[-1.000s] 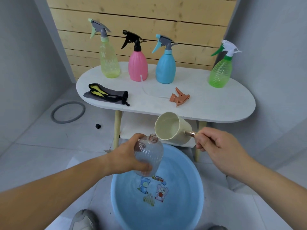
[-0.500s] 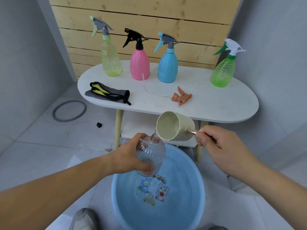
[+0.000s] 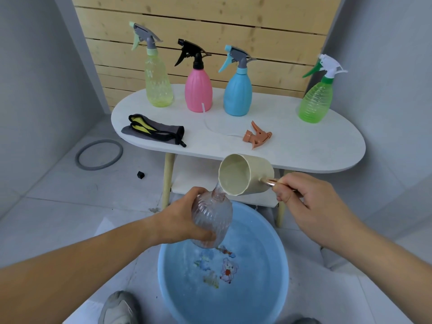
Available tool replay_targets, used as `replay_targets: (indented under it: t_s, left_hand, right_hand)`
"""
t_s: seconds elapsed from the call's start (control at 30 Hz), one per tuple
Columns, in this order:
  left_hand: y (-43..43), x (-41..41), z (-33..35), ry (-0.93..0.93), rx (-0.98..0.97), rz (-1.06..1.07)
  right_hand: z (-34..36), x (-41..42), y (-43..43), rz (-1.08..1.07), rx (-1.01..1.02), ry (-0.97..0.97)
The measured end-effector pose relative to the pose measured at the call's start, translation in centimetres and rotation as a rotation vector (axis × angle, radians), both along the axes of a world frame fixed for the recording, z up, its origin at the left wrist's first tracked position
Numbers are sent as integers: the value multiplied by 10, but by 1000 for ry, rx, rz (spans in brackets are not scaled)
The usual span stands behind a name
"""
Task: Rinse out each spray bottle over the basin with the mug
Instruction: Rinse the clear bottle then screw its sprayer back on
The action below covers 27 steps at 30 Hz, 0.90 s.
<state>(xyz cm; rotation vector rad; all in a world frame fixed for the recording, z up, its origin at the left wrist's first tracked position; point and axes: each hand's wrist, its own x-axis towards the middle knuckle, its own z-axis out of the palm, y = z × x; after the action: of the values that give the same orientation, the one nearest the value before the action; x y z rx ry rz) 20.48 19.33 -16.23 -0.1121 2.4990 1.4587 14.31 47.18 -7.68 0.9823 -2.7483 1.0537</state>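
The mug [image 3: 245,175] is tipping further, its lip now meeting the bottle [image 3: 211,220] neck; water is pouring in.

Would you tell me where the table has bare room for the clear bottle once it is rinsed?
The table's right end is bare, between the blue bottle and green bottle and right of the spray head. The left is crowded: yellow bottle, pink bottle and pouch.

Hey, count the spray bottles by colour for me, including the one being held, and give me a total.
Yellow bottle: 1
Pink bottle: 1
Blue bottle: 1
Green bottle: 1
Clear bottle, held in the left hand: 1
Total: 5
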Motion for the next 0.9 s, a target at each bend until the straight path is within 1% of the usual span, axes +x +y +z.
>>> replay_targets:
  t_s: [0.9]
  left_hand:
    - [3,0,1,9,-46,-2]
  right_hand:
    - [-2,-6,-1,31,35,165]
